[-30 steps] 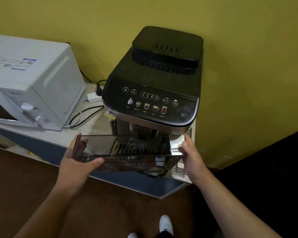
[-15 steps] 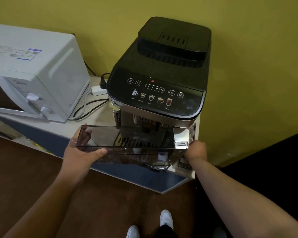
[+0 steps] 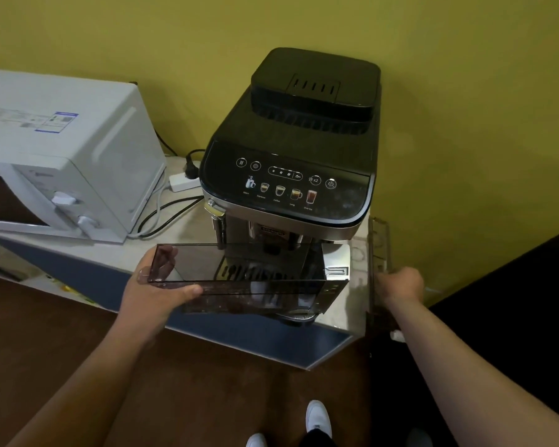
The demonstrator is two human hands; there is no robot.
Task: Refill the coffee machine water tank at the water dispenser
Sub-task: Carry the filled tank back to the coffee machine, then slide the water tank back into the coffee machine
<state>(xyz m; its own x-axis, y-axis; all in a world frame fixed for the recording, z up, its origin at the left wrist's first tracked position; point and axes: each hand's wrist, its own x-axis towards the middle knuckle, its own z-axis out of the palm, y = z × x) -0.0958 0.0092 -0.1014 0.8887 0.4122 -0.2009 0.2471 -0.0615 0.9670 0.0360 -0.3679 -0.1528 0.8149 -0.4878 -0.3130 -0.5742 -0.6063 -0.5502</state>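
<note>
The smoky transparent water tank (image 3: 239, 262) is held level in front of the black coffee machine (image 3: 304, 140), out of its slot. My left hand (image 3: 155, 295) grips the tank's left end, thumb over the near wall and fingers inside. The tank's silver right end (image 3: 336, 266) is not held. My right hand (image 3: 400, 283) is closed on a clear flat plastic lid (image 3: 379, 240) that stands upright at the machine's right side, close to the yellow wall. No water shows in the tank. No water dispenser is in view.
A white microwave (image 3: 62, 156) sits left of the machine on the same table (image 3: 239, 330), with a power strip (image 3: 183, 182) and cables between them. A dark surface (image 3: 513, 285) fills the right. Brown floor and my white shoes (image 3: 317, 417) lie below.
My right hand let go of the tank's right end and moved right to the clear lid beside the machine. My left hand keeps the tank, now alone.
</note>
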